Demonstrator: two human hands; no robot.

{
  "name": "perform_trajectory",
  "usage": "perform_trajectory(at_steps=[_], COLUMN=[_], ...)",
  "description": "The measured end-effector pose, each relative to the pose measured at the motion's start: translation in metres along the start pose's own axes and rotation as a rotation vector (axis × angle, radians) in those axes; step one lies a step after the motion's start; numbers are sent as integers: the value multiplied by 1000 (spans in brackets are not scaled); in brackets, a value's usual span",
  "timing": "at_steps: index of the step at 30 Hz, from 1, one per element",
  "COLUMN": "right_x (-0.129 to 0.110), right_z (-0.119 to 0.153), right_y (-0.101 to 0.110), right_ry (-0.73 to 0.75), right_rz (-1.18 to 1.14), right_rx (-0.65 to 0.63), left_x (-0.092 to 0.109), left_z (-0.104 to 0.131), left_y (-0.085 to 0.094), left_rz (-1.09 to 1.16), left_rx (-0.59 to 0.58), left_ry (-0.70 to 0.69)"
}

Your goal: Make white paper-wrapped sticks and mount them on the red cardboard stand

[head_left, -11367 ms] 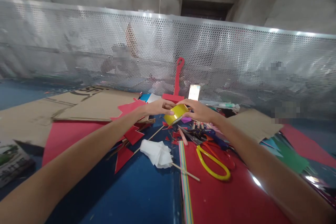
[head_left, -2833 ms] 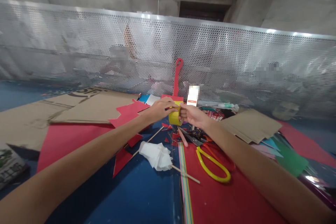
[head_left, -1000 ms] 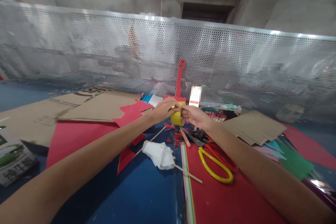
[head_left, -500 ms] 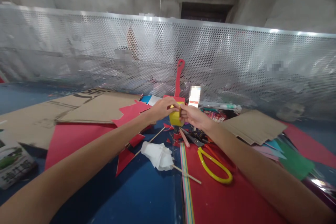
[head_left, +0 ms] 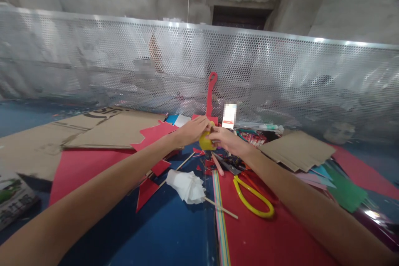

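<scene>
Both hands meet at a yellow roll of tape above the middle of the table. My left hand is closed on its upper left side, fingers curled over the top. From the right, my right hand pinches the roll, and its fingers hide part of it. Below them lie red paper scraps and a pink stick. Scissors with yellow handles rest on red sheets to the right. Nearer to me, white folded tissue lies on a thin wooden stick.
Cardboard and red paper cover the left side. More cardboard pieces and green paper lie at the right. A perforated metal panel stands behind, with a lit phone before it. A printed container is at left.
My hands have closed in around the tape roll, covering more of it, and the roll has turned slightly. The whole view has shifted a little.
</scene>
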State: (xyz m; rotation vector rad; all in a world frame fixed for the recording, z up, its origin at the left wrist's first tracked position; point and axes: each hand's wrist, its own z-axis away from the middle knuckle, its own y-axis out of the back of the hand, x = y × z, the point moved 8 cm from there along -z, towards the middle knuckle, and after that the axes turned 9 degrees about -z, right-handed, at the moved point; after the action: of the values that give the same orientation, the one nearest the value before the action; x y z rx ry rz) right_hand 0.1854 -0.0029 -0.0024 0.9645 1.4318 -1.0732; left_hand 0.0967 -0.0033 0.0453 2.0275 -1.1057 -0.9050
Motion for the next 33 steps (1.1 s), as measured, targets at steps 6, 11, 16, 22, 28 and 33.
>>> perform_trajectory(at_steps=[6,11,16,22,28,33], right_x=[1,-1,-1,2,4,3], right_z=[-3,-2,-1,-4,-7,-6], right_y=[1,3,2,4,6,6], right_ry=[86,77,65,80,104,113], right_rz=[105,105,93,92,102,117], right_rx=[10,4,8,-5,-3,6], left_x=[7,-13,-24,-18,-12,-3], left_z=[2,6,11,13,12,12], left_y=[1,9,12,16,9,12], left_rz=[-14,295,374,356,210,159], left_rx=[-53,19,114,291,236,78], left_ry=[-80,40,74,0,29,39])
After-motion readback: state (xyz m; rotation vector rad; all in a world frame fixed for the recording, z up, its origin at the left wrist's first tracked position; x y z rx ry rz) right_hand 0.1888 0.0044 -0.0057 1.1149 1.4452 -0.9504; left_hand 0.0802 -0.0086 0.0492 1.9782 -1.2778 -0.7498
